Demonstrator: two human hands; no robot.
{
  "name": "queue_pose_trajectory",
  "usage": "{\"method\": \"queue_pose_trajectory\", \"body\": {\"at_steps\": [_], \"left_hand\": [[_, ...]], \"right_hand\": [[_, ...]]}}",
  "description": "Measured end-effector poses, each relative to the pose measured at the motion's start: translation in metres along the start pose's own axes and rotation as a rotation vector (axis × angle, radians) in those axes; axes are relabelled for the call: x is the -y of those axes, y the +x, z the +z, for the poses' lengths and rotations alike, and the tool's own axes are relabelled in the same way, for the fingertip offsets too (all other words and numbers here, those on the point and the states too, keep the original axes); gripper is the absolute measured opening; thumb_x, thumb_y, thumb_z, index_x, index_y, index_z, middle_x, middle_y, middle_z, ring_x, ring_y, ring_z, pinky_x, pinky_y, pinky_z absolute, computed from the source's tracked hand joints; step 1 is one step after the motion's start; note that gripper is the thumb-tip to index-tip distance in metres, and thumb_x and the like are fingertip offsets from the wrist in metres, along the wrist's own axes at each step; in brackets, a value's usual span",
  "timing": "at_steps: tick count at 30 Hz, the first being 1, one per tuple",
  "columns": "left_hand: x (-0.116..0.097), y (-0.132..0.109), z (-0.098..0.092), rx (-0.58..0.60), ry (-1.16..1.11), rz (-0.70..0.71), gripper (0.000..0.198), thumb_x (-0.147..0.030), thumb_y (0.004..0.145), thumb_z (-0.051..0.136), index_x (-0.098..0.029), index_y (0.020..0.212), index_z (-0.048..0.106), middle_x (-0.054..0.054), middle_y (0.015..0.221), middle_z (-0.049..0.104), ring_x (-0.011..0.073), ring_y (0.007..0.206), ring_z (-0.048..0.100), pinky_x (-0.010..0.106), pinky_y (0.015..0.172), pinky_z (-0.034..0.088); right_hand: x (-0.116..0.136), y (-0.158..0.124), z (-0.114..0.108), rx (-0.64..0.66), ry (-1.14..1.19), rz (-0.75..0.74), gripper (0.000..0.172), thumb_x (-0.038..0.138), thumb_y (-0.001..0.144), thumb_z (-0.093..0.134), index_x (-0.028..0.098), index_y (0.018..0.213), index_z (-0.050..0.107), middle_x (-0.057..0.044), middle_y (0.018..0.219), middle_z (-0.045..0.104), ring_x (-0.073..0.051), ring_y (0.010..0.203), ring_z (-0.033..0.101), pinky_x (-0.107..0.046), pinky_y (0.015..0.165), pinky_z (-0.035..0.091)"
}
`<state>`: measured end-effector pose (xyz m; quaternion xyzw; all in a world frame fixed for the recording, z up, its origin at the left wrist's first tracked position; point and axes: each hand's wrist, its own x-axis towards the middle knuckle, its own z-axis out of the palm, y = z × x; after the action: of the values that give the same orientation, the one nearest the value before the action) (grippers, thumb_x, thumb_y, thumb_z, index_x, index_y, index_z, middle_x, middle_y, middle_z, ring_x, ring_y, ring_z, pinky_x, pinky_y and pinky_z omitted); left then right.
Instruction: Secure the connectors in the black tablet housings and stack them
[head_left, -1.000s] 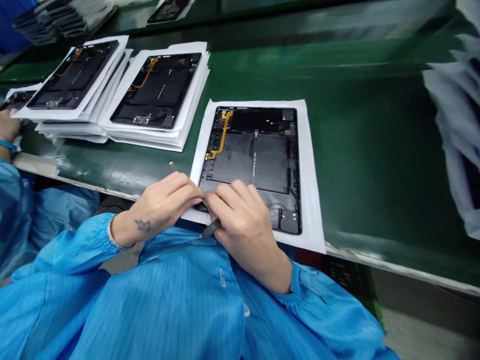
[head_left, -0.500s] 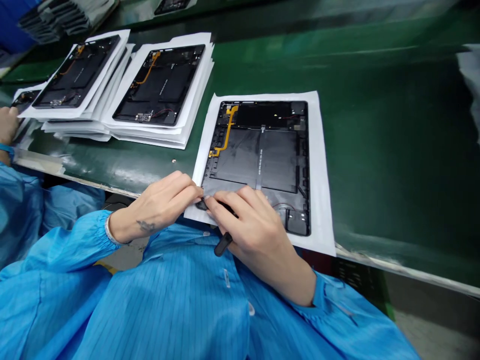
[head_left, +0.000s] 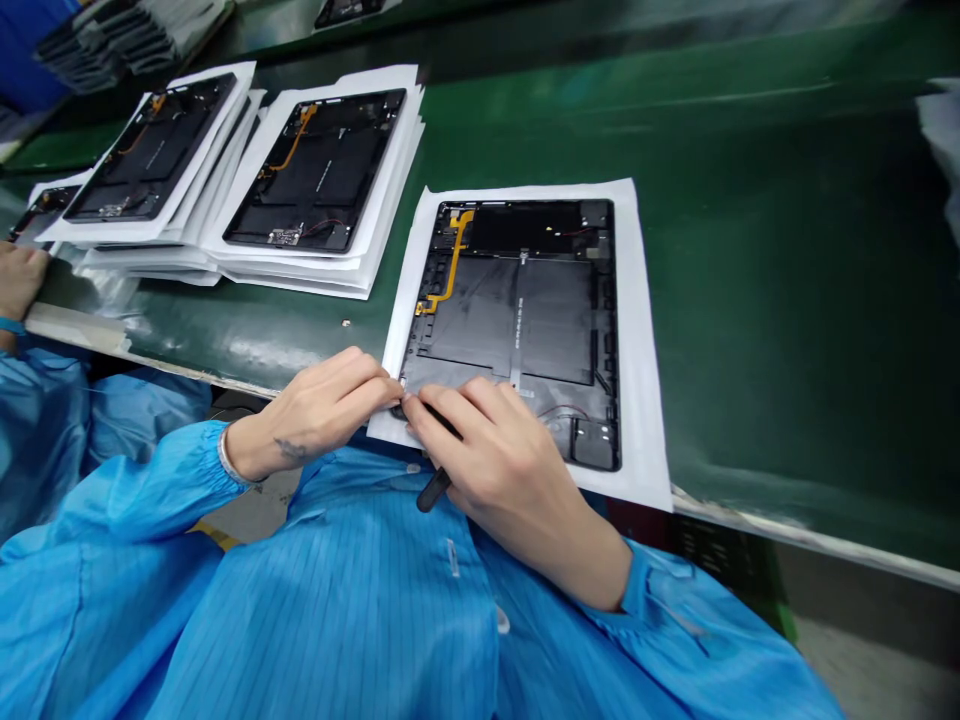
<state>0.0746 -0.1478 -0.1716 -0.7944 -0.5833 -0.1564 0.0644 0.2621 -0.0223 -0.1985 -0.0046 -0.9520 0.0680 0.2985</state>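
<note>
An opened black tablet (head_left: 525,320) lies on a white sheet (head_left: 645,340) at the near edge of the green belt. An orange flex cable (head_left: 450,262) runs down its upper left part. My left hand (head_left: 322,410) is closed in a pinch at the tablet's near left corner. My right hand (head_left: 487,450) is closed round a thin black tool (head_left: 433,490), and its fingertips meet the left hand at that same corner. What the fingertips pinch there is hidden. Both arms are in blue sleeves.
Two stacks of opened tablets on white sheets (head_left: 315,170) (head_left: 150,150) stand at the back left of the green belt (head_left: 750,300). Another person's hand (head_left: 19,280) and blue sleeve are at the far left. More stacked parts (head_left: 112,40) lie beyond.
Over the last second the view shifted slightly. My right hand turned, so the black tool's rear end now points down toward my body. Both hands stay at the near left corner.
</note>
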Motion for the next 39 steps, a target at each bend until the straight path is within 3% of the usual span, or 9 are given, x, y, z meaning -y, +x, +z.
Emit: {"method": "queue_pose_trajectory", "body": {"at_steps": [7,12,16,19,22,24,28,33,39], "left_hand": [[0.000,-0.015,0.003,-0.154,0.028,-0.038,0.035,-0.008,0.096,0.059,-0.013,0.130,0.059,0.011,0.106,0.071,0.0189,0.095,0.066,0.031,0.083,0.056],[-0.006,-0.016,-0.003,-0.106,0.078,0.050,0.034,-0.006,0.097,0.053,-0.007,0.131,0.057,0.016,0.108,0.071,0.0230,0.098,0.068,0.034,0.080,0.058],[-0.013,-0.012,-0.005,-0.053,0.250,0.114,0.026,-0.009,0.099,0.050,-0.004,0.122,0.060,0.017,0.105,0.071,0.0239,0.092,0.067,0.036,0.077,0.058],[-0.018,-0.012,0.000,-0.079,0.328,0.141,0.022,-0.008,0.097,0.051,-0.003,0.115,0.063,0.015,0.097,0.069,0.0231,0.085,0.066,0.036,0.074,0.058],[-0.017,-0.012,0.011,-0.156,0.241,0.107,0.020,-0.008,0.097,0.049,-0.006,0.112,0.063,0.011,0.092,0.068,0.0213,0.080,0.064,0.034,0.070,0.058],[-0.011,-0.011,0.022,-0.179,0.128,0.032,0.020,-0.016,0.099,0.051,-0.011,0.115,0.062,0.011,0.098,0.069,0.0214,0.084,0.065,0.034,0.072,0.060],[0.000,-0.007,0.039,-0.190,-0.006,-0.094,0.037,-0.034,0.103,0.050,-0.017,0.135,0.053,0.015,0.139,0.060,0.0269,0.128,0.059,0.041,0.096,0.060],[0.003,-0.006,0.037,-0.158,-0.154,-0.125,0.045,-0.037,0.104,0.049,-0.016,0.143,0.048,0.017,0.152,0.049,0.0262,0.142,0.048,0.046,0.113,0.049],[0.017,-0.005,0.036,-0.029,-0.272,-0.127,0.055,-0.046,0.103,0.050,-0.018,0.150,0.042,0.015,0.160,0.039,0.0269,0.149,0.038,0.048,0.121,0.039]], "right_hand": [[0.000,0.001,-0.002,0.025,-0.016,-0.053,0.031,0.009,0.102,0.040,0.008,0.105,0.071,-0.011,0.099,0.070,-0.023,0.077,0.043,-0.037,0.064,0.032],[-0.002,0.002,-0.004,0.027,0.039,-0.055,0.029,0.009,0.102,0.041,0.007,0.108,0.069,-0.012,0.097,0.071,-0.023,0.078,0.048,-0.038,0.063,0.035],[-0.004,-0.002,-0.008,-0.113,0.219,0.088,0.022,0.024,0.102,0.054,0.011,0.118,0.061,-0.012,0.103,0.070,-0.023,0.088,0.058,-0.038,0.076,0.047],[-0.002,-0.005,-0.014,-0.198,0.334,0.204,0.055,0.059,0.099,0.047,0.014,0.129,0.051,-0.014,0.109,0.067,-0.025,0.100,0.064,-0.040,0.087,0.053],[-0.002,-0.011,-0.014,-0.215,0.331,0.262,0.080,0.080,0.090,0.026,0.019,0.140,0.042,-0.016,0.114,0.064,-0.029,0.100,0.068,-0.042,0.081,0.059],[-0.007,-0.016,-0.008,-0.228,0.334,0.271,0.072,0.076,0.094,0.022,0.027,0.142,0.043,-0.013,0.109,0.066,-0.031,0.091,0.071,-0.042,0.071,0.062],[-0.014,-0.022,-0.003,-0.298,0.274,0.243,0.043,0.039,0.101,0.035,0.039,0.142,0.047,-0.006,0.081,0.065,-0.028,0.058,0.065,-0.040,0.047,0.056],[0.000,-0.015,-0.026,-0.089,0.130,0.325,0.061,0.013,0.100,0.043,0.031,0.158,0.033,-0.007,0.101,0.064,-0.019,0.085,0.067,-0.030,0.073,0.059],[-0.005,-0.017,-0.032,0.007,0.091,0.218,0.052,0.004,0.097,0.051,0.030,0.141,0.058,-0.006,0.106,0.067,-0.016,0.092,0.066,-0.027,0.081,0.055]]}}
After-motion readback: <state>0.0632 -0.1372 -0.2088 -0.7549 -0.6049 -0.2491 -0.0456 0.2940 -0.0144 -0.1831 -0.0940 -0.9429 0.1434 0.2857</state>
